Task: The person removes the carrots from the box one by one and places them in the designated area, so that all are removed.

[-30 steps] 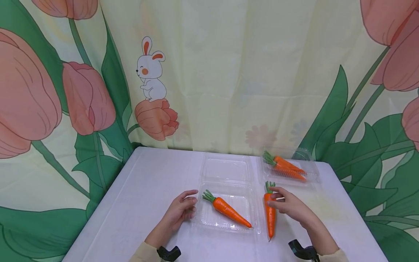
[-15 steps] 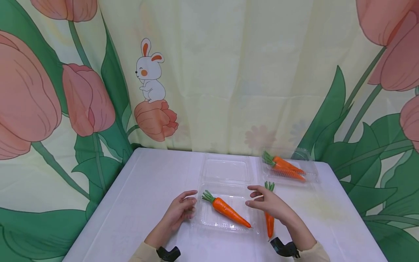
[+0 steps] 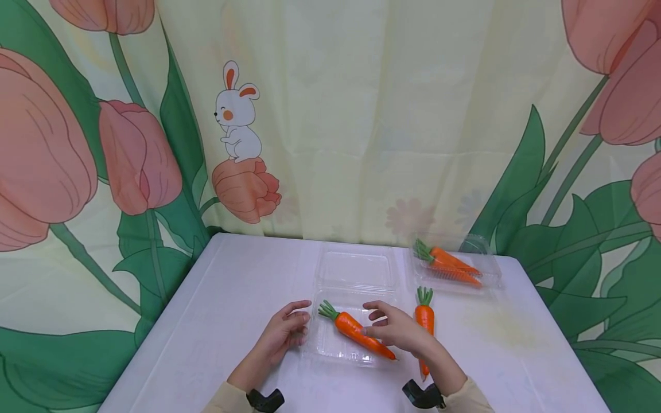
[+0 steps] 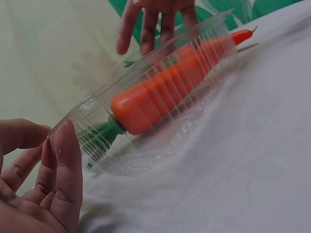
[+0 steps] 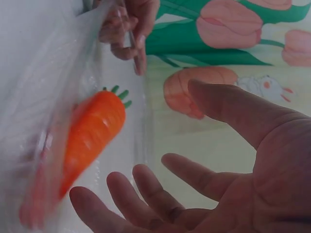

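A clear plastic clamshell box (image 3: 329, 346) lies with its lid (image 3: 356, 267) laid back, and one orange carrot (image 3: 348, 326) rests slantwise in its base. At the box's left side is my left hand (image 3: 282, 332); in the left wrist view its thumb and a finger (image 4: 66, 145) pinch the rim. My right hand (image 3: 396, 328) hovers over the carrot's lower half, fingers spread and holding nothing, as the right wrist view shows. Just right of the box, a second carrot (image 3: 424, 316) lies on the table, partly hidden by the right wrist.
Another clear box (image 3: 492, 275) at the back right contains orange carrots (image 3: 450, 265). The white tablecloth (image 3: 222, 298) reaches back to a curtain (image 3: 330, 115) printed with tulips and a rabbit.
My right hand has moved left, from over the carrot on the table to over the one in the box. The left hand and the boxes stay where they were.
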Demonstrator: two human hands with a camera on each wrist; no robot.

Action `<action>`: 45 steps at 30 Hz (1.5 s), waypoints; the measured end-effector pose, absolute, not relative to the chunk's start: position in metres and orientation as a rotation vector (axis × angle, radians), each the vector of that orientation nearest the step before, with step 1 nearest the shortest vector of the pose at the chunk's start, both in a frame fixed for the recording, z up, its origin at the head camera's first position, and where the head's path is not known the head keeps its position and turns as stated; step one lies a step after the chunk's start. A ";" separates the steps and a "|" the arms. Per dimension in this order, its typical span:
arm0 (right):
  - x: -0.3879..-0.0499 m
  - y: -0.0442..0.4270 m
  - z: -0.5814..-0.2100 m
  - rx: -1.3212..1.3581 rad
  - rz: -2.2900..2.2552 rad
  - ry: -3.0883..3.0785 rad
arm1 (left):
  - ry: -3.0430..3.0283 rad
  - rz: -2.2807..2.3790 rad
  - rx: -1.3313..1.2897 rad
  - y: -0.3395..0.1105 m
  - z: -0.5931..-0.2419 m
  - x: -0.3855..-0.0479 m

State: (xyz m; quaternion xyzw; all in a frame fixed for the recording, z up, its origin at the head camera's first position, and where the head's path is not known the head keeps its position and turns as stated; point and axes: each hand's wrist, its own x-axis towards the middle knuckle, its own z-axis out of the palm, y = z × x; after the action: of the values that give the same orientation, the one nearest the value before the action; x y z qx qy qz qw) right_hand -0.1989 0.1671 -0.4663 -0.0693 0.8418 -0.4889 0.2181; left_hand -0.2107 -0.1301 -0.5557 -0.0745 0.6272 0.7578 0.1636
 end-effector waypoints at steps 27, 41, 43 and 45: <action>-0.190 0.128 -0.508 -0.270 -0.914 2.833 | 1.803 2.159 -0.206 -0.130 -0.555 -0.211; -0.185 0.123 -0.509 -0.263 -0.712 2.955 | 1.789 2.168 -0.205 -0.130 -0.557 -0.210; -0.186 0.123 -0.509 -0.252 -0.704 2.949 | 1.789 2.166 -0.204 -0.130 -0.557 -0.211; -0.186 0.123 -0.510 -0.249 -0.696 2.949 | 1.790 2.163 -0.207 -0.131 -0.558 -0.211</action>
State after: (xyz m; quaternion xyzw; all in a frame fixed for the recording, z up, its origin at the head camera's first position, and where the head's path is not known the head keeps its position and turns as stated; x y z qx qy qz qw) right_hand -0.1858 0.1226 -0.5103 -0.0816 0.9687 -0.2288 0.0505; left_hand -0.2109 -0.1306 -0.5575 -0.0726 0.6274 0.7581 0.1622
